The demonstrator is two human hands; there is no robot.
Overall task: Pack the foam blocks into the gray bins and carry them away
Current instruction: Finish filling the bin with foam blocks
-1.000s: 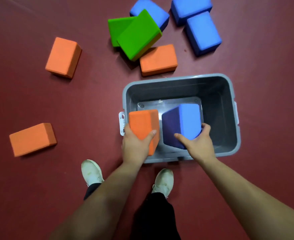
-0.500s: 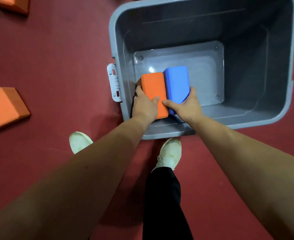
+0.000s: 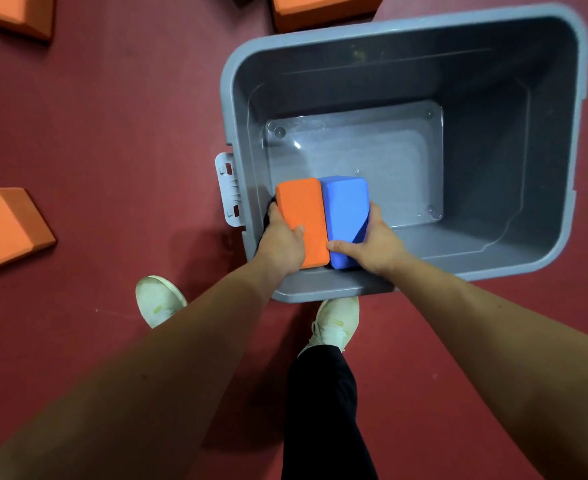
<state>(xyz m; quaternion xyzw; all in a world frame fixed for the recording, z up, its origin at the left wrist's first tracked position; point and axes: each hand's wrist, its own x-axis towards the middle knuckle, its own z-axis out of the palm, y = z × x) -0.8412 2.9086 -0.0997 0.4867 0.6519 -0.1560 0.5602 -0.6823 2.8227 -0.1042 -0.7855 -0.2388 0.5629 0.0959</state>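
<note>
A gray bin (image 3: 573,98) stands on the red floor in front of me. Inside it, in the near left corner, an orange foam block (image 3: 303,213) and a blue foam block (image 3: 344,206) stand on edge, pressed side by side. My left hand (image 3: 282,244) grips the orange block from its left side, thumb on top. My right hand (image 3: 372,247) holds the blue block from the right, thumb across its near end. The bottoms of both blocks are hidden by the bin wall and my hands.
Three more orange blocks lie on the floor: one (image 3: 5,226) at the left edge, one (image 3: 15,12) at the top left, one (image 3: 320,8) behind the bin. A white latch (image 3: 228,188) sticks out of the bin's left side. My shoes (image 3: 159,299) stand just before the bin.
The view has closed in on the bin. Both blocks went from above the rim down into the near left corner, side by side, my hands still on them.
</note>
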